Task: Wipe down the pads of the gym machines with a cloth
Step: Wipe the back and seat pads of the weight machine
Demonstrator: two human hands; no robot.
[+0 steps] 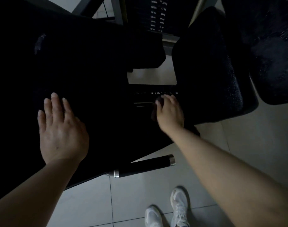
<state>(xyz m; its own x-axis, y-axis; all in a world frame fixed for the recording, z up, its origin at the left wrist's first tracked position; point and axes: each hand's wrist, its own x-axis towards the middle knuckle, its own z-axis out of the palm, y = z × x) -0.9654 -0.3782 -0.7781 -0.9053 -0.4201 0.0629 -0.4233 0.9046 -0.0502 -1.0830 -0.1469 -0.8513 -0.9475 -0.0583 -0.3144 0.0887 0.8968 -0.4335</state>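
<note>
I see two dark pads, my left hand [61, 128] flat, fingers apart on the big seat pad [90, 63], right hand [170, 112] clamped on a dark cloth [154, 115] at its right edge, one handle bar [144, 166] below, two white shoes [166, 210]

- Floor [84, 203]: pale square tiles, thin dark grout lines, fills bottom of view, also shows through gaps between the machine parts.
- Light: dim, machines nearly black, tiles the brightest area.
- Weight stack [156, 15] at top centre, white lbs/kg labels in a column.
- Grey frame bars [117, 10] beside the stack.
- Black handle bar [144, 166], chrome ends, above the tiles.
</note>
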